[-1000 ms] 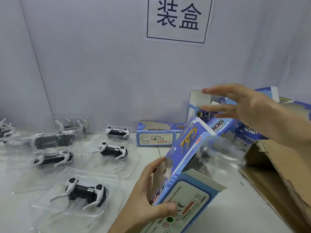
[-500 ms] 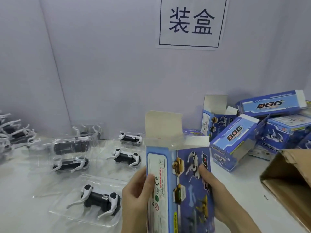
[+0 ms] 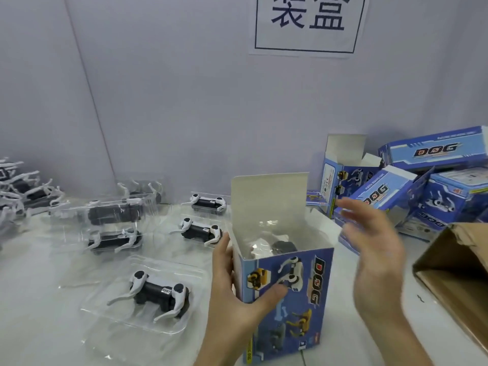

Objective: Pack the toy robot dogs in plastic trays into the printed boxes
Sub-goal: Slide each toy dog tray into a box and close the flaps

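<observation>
A blue printed box stands upright in front of me with its top flap raised. Inside it I see a toy robot dog in its clear tray. My left hand grips the box's left side, thumb across the front face. My right hand hovers to the right of the box, fingers spread and blurred, touching nothing. On the white table to the left lie more black-and-white robot dogs in clear trays; the nearest one lies just left of my left hand.
Several blue printed boxes are piled at the back right, one with its flap open. A brown cardboard carton lies open at the right edge. A heap of loose robot dogs sits at the far left by the grey wall.
The box has come upright with its open top towards me. My right hand has let go of its right side and moved off to the right. My left hand still holds it.
</observation>
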